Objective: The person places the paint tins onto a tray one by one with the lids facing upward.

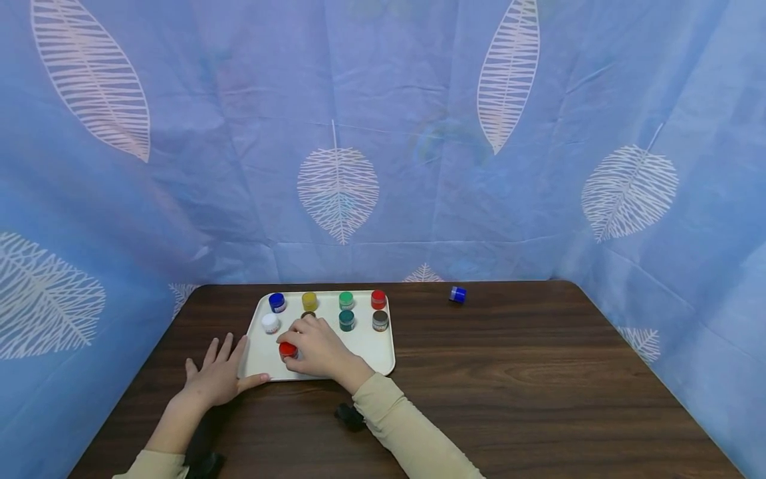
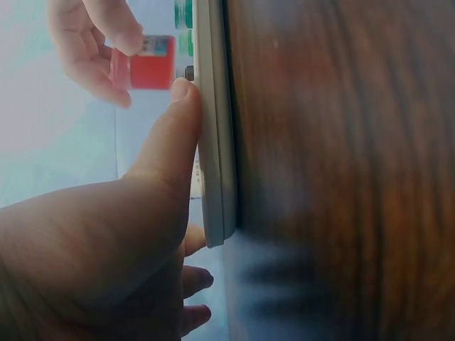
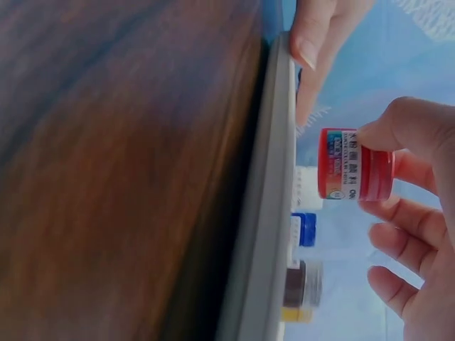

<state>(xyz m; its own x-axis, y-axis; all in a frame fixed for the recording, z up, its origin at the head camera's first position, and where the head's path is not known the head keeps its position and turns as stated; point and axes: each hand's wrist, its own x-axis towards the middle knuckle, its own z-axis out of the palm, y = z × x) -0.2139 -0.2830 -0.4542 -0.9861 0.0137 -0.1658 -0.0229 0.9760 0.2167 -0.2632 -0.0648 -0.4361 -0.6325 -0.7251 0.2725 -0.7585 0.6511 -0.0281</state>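
My right hand (image 1: 323,349) pinches a small red paint jar (image 3: 355,165) between thumb and fingers, holding it upright just above the front left of a white tray (image 1: 365,352). In the right wrist view a gap shows between the jar's base and the tray rim. My left hand (image 1: 215,382) is at the tray's front left corner with its fingers spread. Its thumb lies along the front rim. On the tray near my right hand are a white jar (image 1: 270,324) and a dark brown jar (image 3: 293,284), the latter partly hidden by that hand in the head view.
The tray's back row has blue (image 1: 277,303), yellow (image 1: 309,301), green (image 1: 346,301) and red-lidded (image 1: 378,299) jars. Dark green (image 1: 346,320) and brown (image 1: 380,321) jars stand before them. Another blue jar (image 1: 457,295) lies tipped on the wooden table (image 1: 538,386). A patterned curtain (image 1: 407,199) hangs behind.
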